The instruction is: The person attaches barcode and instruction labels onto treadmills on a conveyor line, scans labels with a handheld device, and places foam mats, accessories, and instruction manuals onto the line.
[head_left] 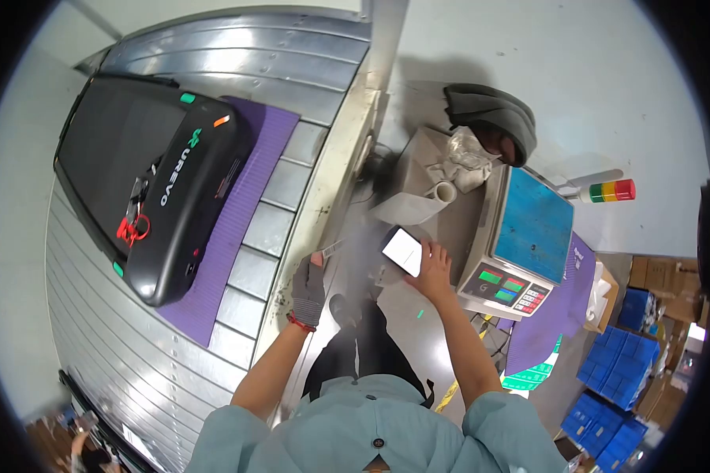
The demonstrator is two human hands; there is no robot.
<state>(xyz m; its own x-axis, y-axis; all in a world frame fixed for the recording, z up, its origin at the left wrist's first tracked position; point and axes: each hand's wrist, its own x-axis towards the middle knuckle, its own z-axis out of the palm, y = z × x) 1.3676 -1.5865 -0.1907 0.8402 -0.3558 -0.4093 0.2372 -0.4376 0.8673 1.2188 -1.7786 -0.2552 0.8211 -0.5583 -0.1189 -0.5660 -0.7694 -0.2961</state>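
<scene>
My left hand [308, 290], in a grey glove with a red band at the wrist, is closed on a small white printed label [333, 249] beside the edge of the metal conveyor. My right hand [431, 272] is bare and wrapped round the side of a phone [402, 251], whose screen glows mostly white. Left of my left hand, a black UREVO treadmill [146, 189] lies on a purple ribbed mat [274, 126] on the conveyor. A red tag [134, 228] and a small clear bag [136, 193] rest on the treadmill.
Right of the phone stands a weighing scale [532, 225] with a blue top and lit displays. Behind it are a paper roll [418, 206], crumpled plastic [467, 154], dark cloth [493, 114] and a signal light [611, 191]. Blue boxes [619, 359] are stacked at far right. The conveyor frame [323, 197] runs along my left.
</scene>
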